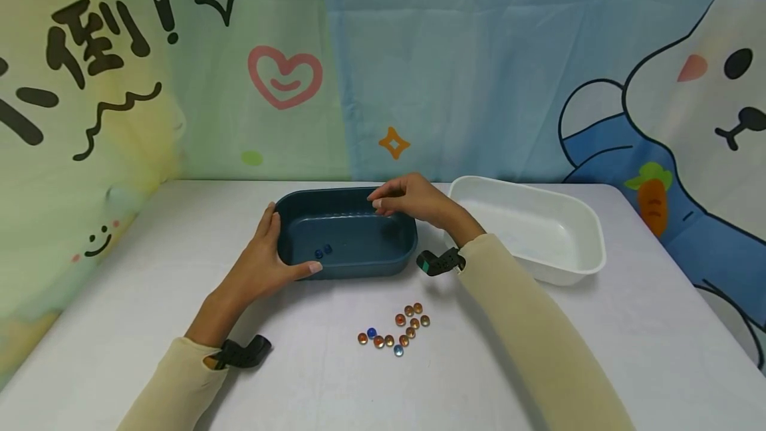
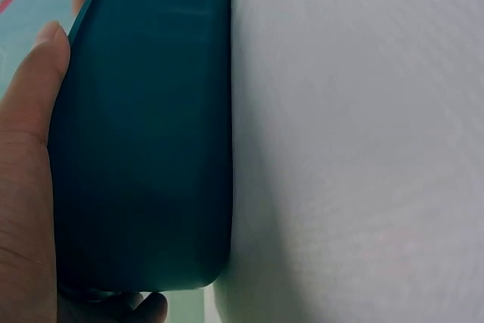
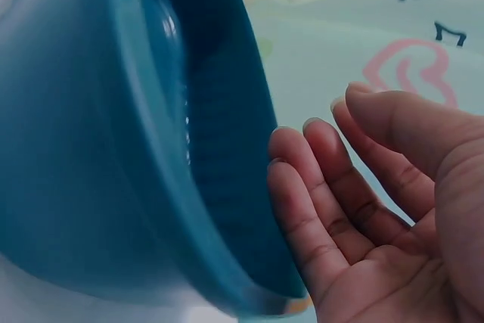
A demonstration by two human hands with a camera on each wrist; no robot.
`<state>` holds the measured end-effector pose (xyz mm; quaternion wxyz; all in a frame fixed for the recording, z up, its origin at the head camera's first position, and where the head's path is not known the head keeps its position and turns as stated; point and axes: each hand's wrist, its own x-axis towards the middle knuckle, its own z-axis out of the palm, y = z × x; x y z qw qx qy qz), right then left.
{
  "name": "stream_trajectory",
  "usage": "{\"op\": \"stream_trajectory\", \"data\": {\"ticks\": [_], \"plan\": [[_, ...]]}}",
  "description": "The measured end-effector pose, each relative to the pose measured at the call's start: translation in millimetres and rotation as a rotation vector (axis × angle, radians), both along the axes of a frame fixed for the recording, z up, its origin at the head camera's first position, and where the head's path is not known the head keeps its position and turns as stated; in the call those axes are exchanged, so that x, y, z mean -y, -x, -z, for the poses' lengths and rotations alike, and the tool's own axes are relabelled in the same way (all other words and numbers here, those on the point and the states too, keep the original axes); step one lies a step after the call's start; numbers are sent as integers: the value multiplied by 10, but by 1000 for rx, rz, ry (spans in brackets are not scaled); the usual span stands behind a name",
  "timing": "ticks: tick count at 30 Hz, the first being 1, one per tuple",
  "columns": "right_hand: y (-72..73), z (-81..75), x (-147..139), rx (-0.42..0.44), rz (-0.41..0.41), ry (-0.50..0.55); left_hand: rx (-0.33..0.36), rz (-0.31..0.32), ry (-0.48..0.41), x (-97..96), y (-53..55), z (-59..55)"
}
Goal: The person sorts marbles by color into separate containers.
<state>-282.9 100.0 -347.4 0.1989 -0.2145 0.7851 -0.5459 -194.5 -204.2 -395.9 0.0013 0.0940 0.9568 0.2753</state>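
Observation:
A dark teal oblong basin (image 1: 347, 271) stands on the table, with two blue marbles (image 1: 323, 251) on its floor toward the front left. My left hand (image 1: 266, 255) holds its left end, the thumb at the front rim and the fingers along the outer side; the left wrist view shows that thumb (image 2: 49, 66) at the rim. Over the basin's right end hovers my right hand (image 1: 413, 199). Its fingers (image 3: 291, 194) are loosely bent, and the right wrist view shows nothing between them and the thumb. Several orange, amber and blue marbles (image 1: 399, 319) lie scattered in front of the basin.
To the right, a white oblong basin (image 1: 538, 225) sits at an angle, partly behind my right forearm. A printed cloth (image 1: 455, 72) hangs behind the table (image 1: 479, 384). Each wrist wears a black camera mount.

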Motion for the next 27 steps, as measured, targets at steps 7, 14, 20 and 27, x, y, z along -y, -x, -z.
{"op": "stream_trajectory", "data": {"ticks": [7, 14, 20, 27], "plan": [[-188, -66, 16, -80, -53, -27, -1, 9, -11, 3, 7, 6], [-439, -147, 76, -183, -140, -27, 10, 6, -15, 2, 4, 7], [-637, -139, 121, -236, -262, -6, 7, -2, -15, -5, -2, -1], [-843, -51, 123, -236, -347, -11, -5, -8, -10, -12, 5, 12]]}}
